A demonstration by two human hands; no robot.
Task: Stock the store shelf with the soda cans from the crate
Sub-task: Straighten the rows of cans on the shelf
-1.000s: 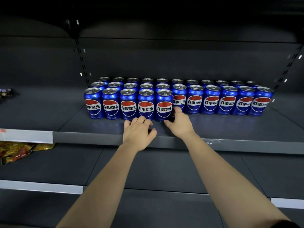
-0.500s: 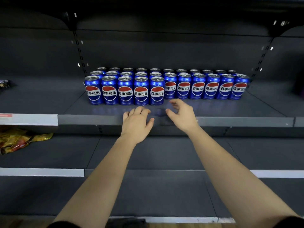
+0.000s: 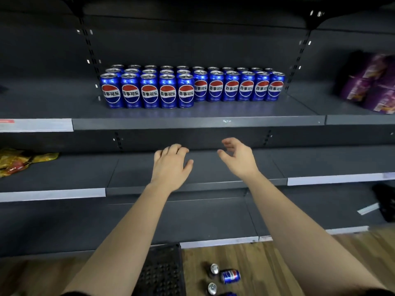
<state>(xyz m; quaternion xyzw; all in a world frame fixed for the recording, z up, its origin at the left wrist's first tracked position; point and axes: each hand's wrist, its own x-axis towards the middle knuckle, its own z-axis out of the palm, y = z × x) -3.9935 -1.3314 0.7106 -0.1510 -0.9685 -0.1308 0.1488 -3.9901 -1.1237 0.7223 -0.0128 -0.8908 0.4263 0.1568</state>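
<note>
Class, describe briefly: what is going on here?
A person is stocking a shelf with blue soda cans, which stand upright in rows; the front row covers only the left part. The left hand and right hand are empty and open below that shelf. A few loose cans sit on the floor beside the black crate.

The shelved blue cans [image 3: 149, 94] read 百事可乐 beneath Pepsi's emblem.

left hand [image 3: 171, 165]: empty, palm down | right hand [image 3: 239, 159]: loosely curled, apparently empty
</note>
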